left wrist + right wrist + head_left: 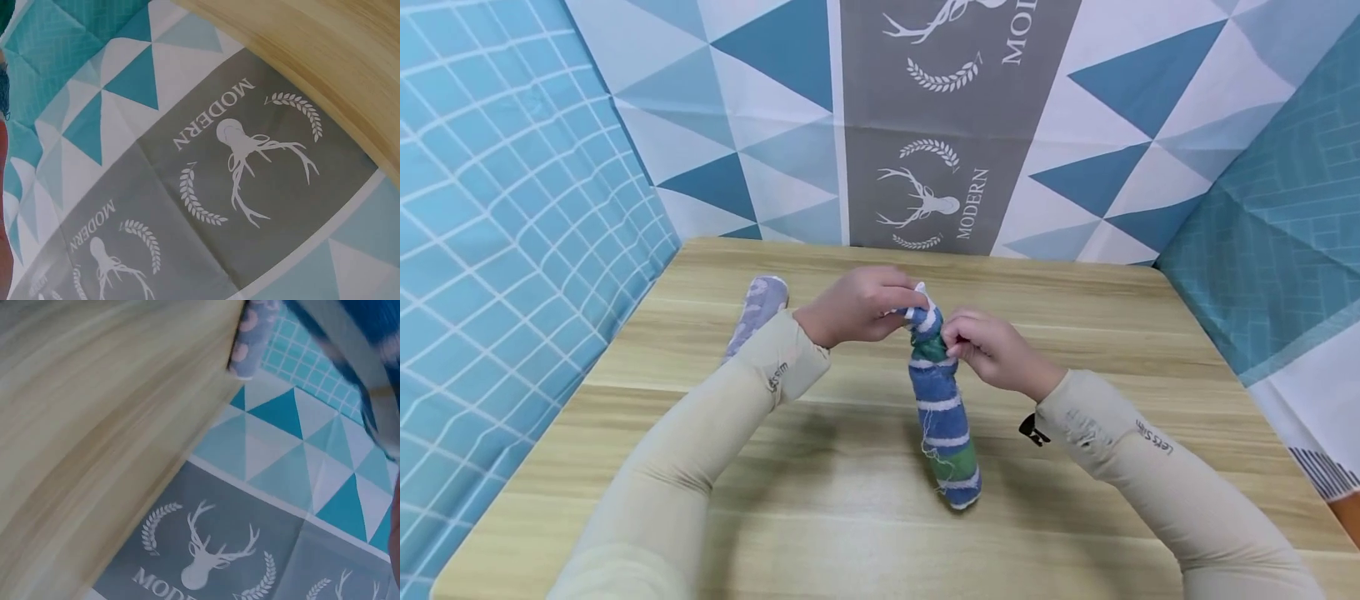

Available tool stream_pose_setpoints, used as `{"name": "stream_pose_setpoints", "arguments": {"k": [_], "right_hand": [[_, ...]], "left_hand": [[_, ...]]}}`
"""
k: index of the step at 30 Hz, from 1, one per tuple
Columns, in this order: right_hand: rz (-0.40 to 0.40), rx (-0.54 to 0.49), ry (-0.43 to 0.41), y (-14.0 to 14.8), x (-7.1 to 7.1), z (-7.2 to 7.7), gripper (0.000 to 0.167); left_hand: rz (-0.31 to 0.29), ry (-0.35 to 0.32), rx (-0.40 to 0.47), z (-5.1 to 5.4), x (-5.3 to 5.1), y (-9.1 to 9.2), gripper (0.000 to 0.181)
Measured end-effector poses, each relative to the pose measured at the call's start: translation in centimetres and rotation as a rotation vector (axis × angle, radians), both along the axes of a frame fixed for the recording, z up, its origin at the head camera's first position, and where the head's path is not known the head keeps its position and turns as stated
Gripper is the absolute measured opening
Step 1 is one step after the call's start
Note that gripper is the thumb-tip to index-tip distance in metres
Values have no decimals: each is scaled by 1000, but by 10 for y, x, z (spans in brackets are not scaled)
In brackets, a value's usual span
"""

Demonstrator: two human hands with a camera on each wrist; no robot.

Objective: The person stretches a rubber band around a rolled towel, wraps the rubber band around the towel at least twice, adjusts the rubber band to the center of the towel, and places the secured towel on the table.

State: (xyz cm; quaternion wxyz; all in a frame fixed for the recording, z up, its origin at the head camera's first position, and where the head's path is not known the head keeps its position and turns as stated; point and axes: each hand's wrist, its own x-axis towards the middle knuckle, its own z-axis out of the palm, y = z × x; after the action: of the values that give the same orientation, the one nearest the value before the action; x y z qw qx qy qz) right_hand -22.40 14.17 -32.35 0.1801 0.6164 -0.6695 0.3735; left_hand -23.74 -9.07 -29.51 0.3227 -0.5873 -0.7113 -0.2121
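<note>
A blue, white and green striped sock [942,417] hangs or stands lengthwise over the middle of the table, loose threads showing on its outside. My left hand [872,304] pinches its upper end, which bends over to the left. At the right side of the sock, just below that bend, my right hand [992,350] pinches the fabric with curled fingers. Part of the striped sock [369,337] shows blurred in the right wrist view. In the left wrist view only slivers of a hand and fabric show at the left edge.
A purple patterned cloth roll [758,312] lies at the back left of the wooden table [1075,317], partly behind the left sleeve. A printed backdrop [775,108] rises along the far edge. Tiled-pattern cloth [490,208] hangs at the left.
</note>
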Motion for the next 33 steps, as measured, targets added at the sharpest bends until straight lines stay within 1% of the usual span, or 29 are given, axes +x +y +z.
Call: {"name": "stream_pose_setpoints", "arguments": {"k": [2, 4, 6, 9, 12, 14, 16, 18, 20, 21, 23, 26, 28, 29, 30, 31, 32, 33], "right_hand": [[24, 75, -75, 2, 0, 1, 28], [32, 158, -151, 4, 1, 2, 24], [23, 229, -231, 7, 2, 2, 18], [-20, 286, -322, 11, 5, 3, 13], [-86, 292, -442, 12, 9, 3, 12], [-168, 278, -541, 11, 12, 4, 9], [-255, 246, -627, 8, 13, 5, 13], [-335, 229, -648, 3, 15, 7, 20], [-376, 249, -575, -2, 15, 7, 27], [-381, 268, -519, -4, 15, 8, 31], [-378, 301, -383, -8, 16, 7, 38], [-334, 312, -145, -11, 14, 5, 45], [-284, 283, 9, -10, 11, 3, 48], [-255, 269, 65, -9, 9, 2, 49], [-223, 260, 102, -7, 8, 1, 50], [-198, 262, 116, -5, 7, 0, 50], [-177, 266, 110, -3, 6, -1, 49], [-170, 286, 73, -2, 6, -1, 47]], "left_hand": [[6, -20, -17, 0, 0, 0, 19], [15, -31, -26, 1, 0, -1, 19], [27, -38, -27, 2, -1, -3, 19], [47, -53, -16, 4, -2, -6, 20], [72, -74, 3, 5, -3, -9, 21], [85, -90, 12, 6, -4, -10, 21], [94, -107, 11, 7, -5, -10, 19], [101, -124, 2, 9, -6, -11, 17], [120, -152, 2, 10, -7, -13, 15], [132, -167, 4, 10, -9, -16, 15], [163, -198, 12, 11, -11, -21, 14], [203, -250, 32, 12, -15, -28, 14], [206, -302, 27, 13, -17, -31, 12], [204, -343, 22, 13, -17, -32, 11], [204, -388, 14, 14, -17, -33, 11], [211, -437, 2, 15, -16, -34, 10], [222, -484, -14, 15, -14, -35, 10], [235, -532, -28, 16, -13, -35, 9]]}}
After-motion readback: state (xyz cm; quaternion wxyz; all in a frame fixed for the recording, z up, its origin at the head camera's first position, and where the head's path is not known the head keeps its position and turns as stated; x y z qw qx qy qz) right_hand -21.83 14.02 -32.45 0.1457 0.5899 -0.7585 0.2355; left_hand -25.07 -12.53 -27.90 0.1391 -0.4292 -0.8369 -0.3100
